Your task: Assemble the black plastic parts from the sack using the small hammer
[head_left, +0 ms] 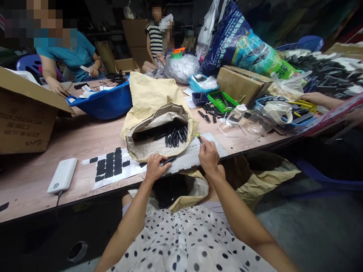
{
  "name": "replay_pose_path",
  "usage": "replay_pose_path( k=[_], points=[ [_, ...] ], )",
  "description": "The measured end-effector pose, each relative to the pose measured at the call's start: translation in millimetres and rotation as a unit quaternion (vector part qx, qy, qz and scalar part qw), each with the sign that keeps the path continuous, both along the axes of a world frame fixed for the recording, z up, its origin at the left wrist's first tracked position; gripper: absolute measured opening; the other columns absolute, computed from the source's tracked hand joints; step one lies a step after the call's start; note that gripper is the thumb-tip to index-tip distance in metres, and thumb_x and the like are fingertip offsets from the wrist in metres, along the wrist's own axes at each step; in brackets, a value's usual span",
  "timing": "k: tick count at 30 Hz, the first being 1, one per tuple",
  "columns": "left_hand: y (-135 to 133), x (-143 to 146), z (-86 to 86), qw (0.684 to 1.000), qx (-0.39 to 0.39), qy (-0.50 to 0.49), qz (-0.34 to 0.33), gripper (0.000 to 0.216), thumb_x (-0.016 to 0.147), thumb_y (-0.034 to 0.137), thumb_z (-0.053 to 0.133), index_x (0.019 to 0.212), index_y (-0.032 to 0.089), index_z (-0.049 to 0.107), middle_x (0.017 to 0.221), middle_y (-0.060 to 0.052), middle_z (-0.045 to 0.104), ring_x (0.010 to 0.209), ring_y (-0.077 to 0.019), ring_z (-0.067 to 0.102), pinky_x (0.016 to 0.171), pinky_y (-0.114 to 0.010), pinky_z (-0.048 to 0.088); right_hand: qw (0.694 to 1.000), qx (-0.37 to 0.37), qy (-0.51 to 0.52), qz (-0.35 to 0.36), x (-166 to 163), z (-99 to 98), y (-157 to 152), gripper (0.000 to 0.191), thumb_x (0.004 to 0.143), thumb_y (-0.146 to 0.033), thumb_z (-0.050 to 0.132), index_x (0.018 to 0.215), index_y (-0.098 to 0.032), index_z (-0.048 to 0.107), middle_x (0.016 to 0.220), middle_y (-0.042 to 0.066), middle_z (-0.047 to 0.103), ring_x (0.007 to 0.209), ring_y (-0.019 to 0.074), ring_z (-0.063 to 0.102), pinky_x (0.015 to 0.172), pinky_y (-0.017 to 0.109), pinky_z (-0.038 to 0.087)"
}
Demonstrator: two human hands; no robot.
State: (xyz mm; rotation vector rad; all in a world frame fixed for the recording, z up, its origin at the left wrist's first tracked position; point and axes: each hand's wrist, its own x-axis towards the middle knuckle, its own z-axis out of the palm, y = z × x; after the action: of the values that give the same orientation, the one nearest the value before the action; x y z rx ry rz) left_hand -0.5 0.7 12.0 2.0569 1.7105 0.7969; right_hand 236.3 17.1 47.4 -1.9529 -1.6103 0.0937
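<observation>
My left hand point(155, 167) is closed round a slim black pen-shaped piece point(170, 160) at the table's front edge. My right hand point(209, 155) grips a small tool with a round yellow-green end point(197, 135); the rest of it is hidden in my fingers. Under both hands lies a flat grey board point(184, 161). Just beyond them, an open paper sack point(154, 94) lies on its side, its mouth towards me, with several black pen-shaped pieces point(176, 136) inside. Left of my left hand is a white sheet with black rounded stickers point(109, 165).
A white power bank point(62, 175) with a cable lies at left, near a cardboard box point(25, 113). Behind are a blue basin point(104, 102), a green tray point(222, 101) and a clear jug point(262, 119). Another open sack point(195, 190) sits below the table edge. Co-workers sit across and at right.
</observation>
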Motion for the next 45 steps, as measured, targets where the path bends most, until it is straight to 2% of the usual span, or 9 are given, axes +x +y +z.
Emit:
replay_pose_path(
  k=[5,12,16,21,24,28,32,38,45],
  points=[
    [3.7,-1.1,-1.9,1.000,0.003,0.007,0.002,0.010,0.078,0.031,0.075,0.087,0.026,0.073,0.086,-0.003,0.068,0.089,-0.0243,0.060,0.084,-0.037,0.045,0.992,-0.082,-0.047,-0.078,28.6,-9.1,45.3,0.041,0.094,-0.018,0.046,0.125,-0.027,0.071,0.101,0.010,0.059,0.093,0.0234,0.053,0.075,0.031,0.038],
    [-28.4,-1.5,6.2,0.995,0.053,-0.045,-0.068,0.021,0.088,0.042,0.064,0.091,0.023,0.073,0.085,-0.006,0.070,0.082,-0.0219,0.063,0.081,-0.037,0.051,0.987,-0.077,-0.115,-0.081,21.7,-30.0,51.7,0.042,0.097,-0.019,0.039,0.130,-0.025,0.064,0.108,0.014,0.055,0.099,0.0267,0.047,0.078,0.035,0.034],
    [-75.7,9.0,-16.3,0.982,0.021,-0.045,-0.182,0.028,0.090,0.045,0.059,0.097,0.023,0.074,0.079,-0.006,0.072,0.070,-0.0193,0.065,0.072,-0.033,0.053,0.985,-0.079,-0.133,-0.081,22.2,-32.8,52.0,0.042,0.097,-0.021,0.039,0.131,-0.025,0.062,0.110,0.014,0.054,0.101,0.0280,0.046,0.080,0.037,0.034],
    [-94.8,8.6,-55.3,0.981,-0.149,0.066,-0.105,0.013,0.082,0.030,0.070,0.093,0.024,0.075,0.069,-0.005,0.071,0.068,-0.0242,0.069,0.065,-0.032,0.051,0.984,-0.087,-0.132,-0.081,19.4,-26.9,50.4,0.043,0.097,-0.019,0.037,0.132,-0.024,0.063,0.111,0.015,0.056,0.102,0.0284,0.048,0.081,0.037,0.035],
    [-82.7,10.9,-50.1,0.972,-0.196,0.068,-0.111,0.013,0.074,0.025,0.076,0.086,0.024,0.076,0.062,-0.004,0.068,0.065,-0.0263,0.069,0.061,-0.032,0.049,0.985,-0.091,-0.128,-0.077,16.7,-23.1,48.4,0.044,0.097,-0.018,0.038,0.132,-0.023,0.063,0.112,0.016,0.056,0.103,0.0287,0.049,0.081,0.038,0.035],
    [-45.8,32.0,-4.4,0.978,-0.149,-0.068,-0.132,0.017,0.084,0.037,0.066,0.090,0.024,0.076,0.061,0.001,0.067,0.057,-0.0174,0.062,0.058,-0.027,0.046,0.985,-0.089,-0.130,-0.077,15.4,-23.1,47.5,0.044,0.096,-0.017,0.040,0.132,-0.023,0.063,0.111,0.016,0.056,0.103,0.0290,0.049,0.081,0.038,0.036],
    [18.3,44.9,34.7,0.989,-0.034,-0.140,0.045,0.033,0.095,0.041,0.049,0.084,0.021,0.073,0.070,-0.001,0.068,0.064,-0.0157,0.060,0.061,-0.026,0.046,0.985,-0.086,-0.133,-0.074,15.2,-25.6,48.3,0.043,0.095,-0.018,0.041,0.132,-0.023,0.063,0.110,0.015,0.056,0.101,0.0283,0.049,0.080,0.037,0.036],
    [91.9,36.0,21.6,0.970,-0.037,-0.040,0.235,0.011,0.078,0.029,0.066,0.078,0.019,0.072,0.085,-0.011,0.070,0.083,-0.0284,0.066,0.074,-0.037,0.049,0.982,-0.098,-0.143,-0.074,11.9,-23.2,48.3,0.042,0.095,-0.019,0.044,0.133,-0.023,0.062,0.111,0.015,0.057,0.101,0.0283,0.051,0.080,0.037,0.037],
    [74.4,14.4,25.5,0.975,-0.030,-0.016,0.221,0.012,0.072,0.027,0.070,0.081,0.022,0.073,0.089,-0.009,0.069,0.081,-0.0276,0.065,0.070,-0.037,0.048,0.982,-0.108,-0.138,-0.071,10.1,-17.8,47.0,0.042,0.095,-0.018,0.042,0.133,-0.023,0.061,0.112,0.015,0.058,0.102,0.0277,0.051,0.079,0.036,0.038]
  ],
)
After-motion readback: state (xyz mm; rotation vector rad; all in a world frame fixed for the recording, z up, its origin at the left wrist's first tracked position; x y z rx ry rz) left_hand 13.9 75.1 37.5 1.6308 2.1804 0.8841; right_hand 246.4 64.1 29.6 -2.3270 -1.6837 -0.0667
